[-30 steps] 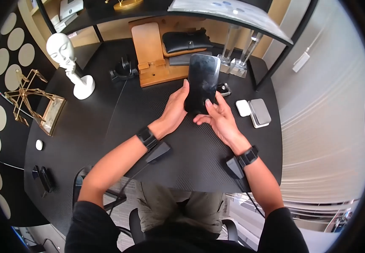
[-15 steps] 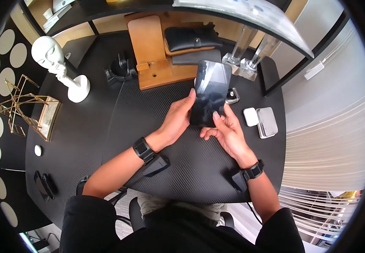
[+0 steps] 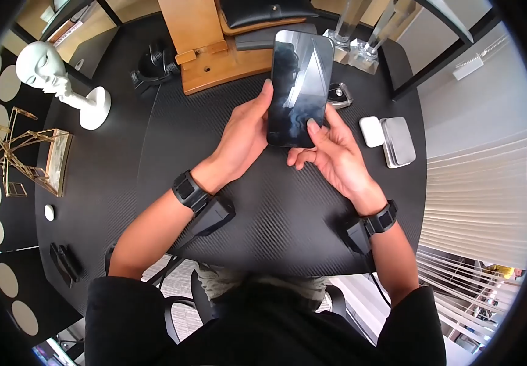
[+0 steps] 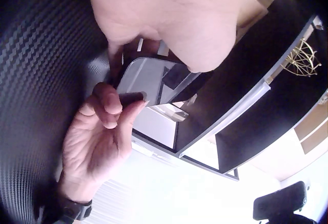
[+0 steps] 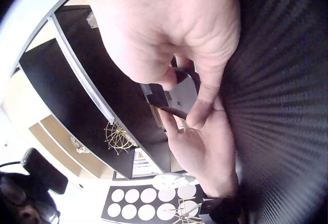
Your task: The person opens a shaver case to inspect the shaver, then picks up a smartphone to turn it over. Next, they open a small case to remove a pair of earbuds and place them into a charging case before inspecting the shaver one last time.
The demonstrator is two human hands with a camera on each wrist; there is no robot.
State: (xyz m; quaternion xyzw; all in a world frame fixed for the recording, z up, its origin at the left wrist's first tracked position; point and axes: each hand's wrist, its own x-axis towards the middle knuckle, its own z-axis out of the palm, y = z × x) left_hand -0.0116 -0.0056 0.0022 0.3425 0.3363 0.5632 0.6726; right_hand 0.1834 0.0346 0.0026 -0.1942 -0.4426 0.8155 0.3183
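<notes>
A black smartphone [image 3: 300, 91] is held up over the black desk between both hands, its dark screen facing me and showing bright reflections. My left hand [image 3: 239, 137] grips its left side, thumb along the edge and the fingers mostly hidden behind it. My right hand [image 3: 339, 155] holds the lower right corner. Its thumb rests on the lower part of the screen, and some fingers curl below the bottom edge. The left wrist view shows the phone's lower end [image 4: 146, 75] with the right hand's [image 4: 97, 137] bent fingers beside it.
Behind the phone stand a wooden holder [image 3: 233, 67], a black pouch [image 3: 266, 12] and clear crystal blocks [image 3: 361, 55]. A white case [image 3: 371, 131] and grey case [image 3: 399, 143] lie right. Left are headphones [image 3: 153, 66], a white bust [image 3: 96, 107] and a gold ornament [image 3: 59, 161].
The head view has tilted down, so the desk things sit higher in it. Both hands keep their hold on the phone, and the reflections on its screen have changed.
</notes>
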